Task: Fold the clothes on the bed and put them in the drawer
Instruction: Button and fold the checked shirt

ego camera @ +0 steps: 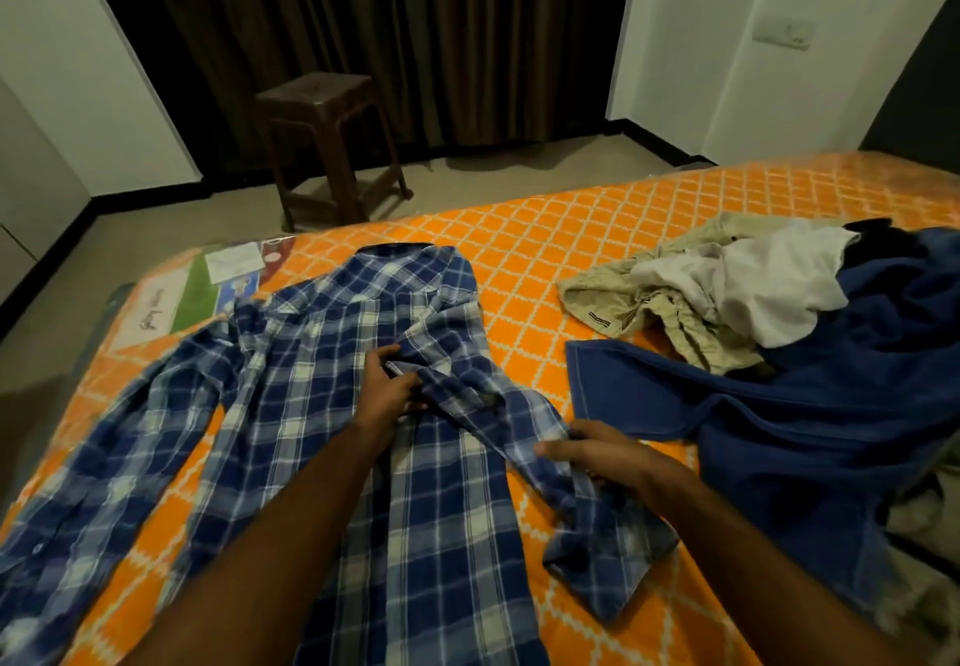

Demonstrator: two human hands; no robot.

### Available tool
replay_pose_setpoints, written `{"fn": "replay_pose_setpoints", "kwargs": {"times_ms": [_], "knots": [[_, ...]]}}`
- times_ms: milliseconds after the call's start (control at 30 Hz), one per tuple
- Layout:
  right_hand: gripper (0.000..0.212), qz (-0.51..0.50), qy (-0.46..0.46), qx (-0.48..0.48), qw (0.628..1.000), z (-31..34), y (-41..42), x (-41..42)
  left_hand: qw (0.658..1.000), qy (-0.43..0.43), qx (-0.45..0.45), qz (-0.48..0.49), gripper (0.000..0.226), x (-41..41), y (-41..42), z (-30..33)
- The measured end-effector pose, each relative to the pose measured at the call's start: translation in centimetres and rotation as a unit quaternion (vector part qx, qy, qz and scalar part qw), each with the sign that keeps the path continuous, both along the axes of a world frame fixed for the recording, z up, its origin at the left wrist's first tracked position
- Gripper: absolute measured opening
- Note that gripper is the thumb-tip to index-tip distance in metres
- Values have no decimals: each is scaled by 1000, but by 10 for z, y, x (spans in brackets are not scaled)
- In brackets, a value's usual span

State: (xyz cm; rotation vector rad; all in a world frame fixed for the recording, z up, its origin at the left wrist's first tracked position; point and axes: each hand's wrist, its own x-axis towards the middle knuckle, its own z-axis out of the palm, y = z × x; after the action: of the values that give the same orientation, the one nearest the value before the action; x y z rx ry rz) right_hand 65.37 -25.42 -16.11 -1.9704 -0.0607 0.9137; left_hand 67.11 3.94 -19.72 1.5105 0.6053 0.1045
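Head camera looks down on a blue plaid shirt (332,421) spread back-up across the near part of the orange patterned bed (597,249), collar toward the far edge. Its right sleeve is drawn diagonally across the body. The left hand (389,390) rests on the middle of the shirt, fingers curled around a bunched fold where that sleeve crosses. The right hand (597,452) grips the same sleeve further down, thumb over the cloth, the cuff hanging loose below it. Just to the right lies a pile of unfolded clothes (779,332): blue, white and beige pieces. A brown stool (327,140) stands on the floor beyond.
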Motion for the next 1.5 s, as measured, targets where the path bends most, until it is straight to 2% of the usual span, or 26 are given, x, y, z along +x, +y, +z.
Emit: {"fn": "replay_pose_setpoints", "kwargs": {"times_ms": [67,133,200,233,300,367,433,500,567,667,733,767,833,900,933,1033,1133,1233,1300,1367,1433,1500], "knots": [[21,2,-21,18,1000,14,4,-20,1000,-2,0,-3,47,-1,1,-1],[14,-40,96,149,983,30,3,-36,1000,11,6,-2,43,-1,2,-1],[23,-35,213,287,933,40,1,-49,1000,24,10,6,41,0,4,-1],[22,-24,240,310,920,41,3,-56,1000,29,9,8,42,-1,5,0],[13,-13,249,283,926,34,10,-72,999,37,10,0,44,-4,7,3],[17,-44,249,232,939,22,18,-84,999,40,10,-11,42,-6,10,8],[26,-70,274,238,929,13,20,-93,999,34,-3,-15,42,-8,13,16],[22,-93,285,253,920,12,24,-101,999,26,-22,-14,45,-12,15,23],[25,-109,254,231,933,9,28,-109,999,27,-38,-11,50,-19,17,26],[32,-89,143,163,972,5,32,-120,997,60,-17,-37,69,-34,16,27],[24,-98,115,171,974,6,39,-126,993,98,-17,-65,83,-46,14,30],[19,-111,103,176,973,5,42,-127,990,114,-25,-79,80,-53,12,32],[15,-150,77,188,968,4,49,-128,981,142,-20,-132,52,-66,5,37],[17,-192,104,260,941,9,52,-130,967,165,18,-193,27,-78,-3,42],[16,-205,141,311,917,13,51,-133,962,176,35,-206,24,-84,-7,44],[17,-244,236,413,845,22,47,-143,954,203,37,-217,34,-104,-20,47],[18,-311,254,409,820,15,46,-149,942,220,1,-254,35,-128,-37,48],[40,-377,231,380,813,10,50,-150,945,202,28,-258,27,-151,-52,49],[37,-396,204,371,815,10,52,-153,968,144,26,-203,26,-164,-58,49],[24,-386,163,328,847,8,52,-157,988,63,34,-136,26,-175,-58,54],[28,-363,143,278,878,11,53,-161,987,30,60,-144,27,-186,-56,66],[44,-306,154,247,906,19,51,-166,980,30,56,-189,31,-197,-54,80]]}}
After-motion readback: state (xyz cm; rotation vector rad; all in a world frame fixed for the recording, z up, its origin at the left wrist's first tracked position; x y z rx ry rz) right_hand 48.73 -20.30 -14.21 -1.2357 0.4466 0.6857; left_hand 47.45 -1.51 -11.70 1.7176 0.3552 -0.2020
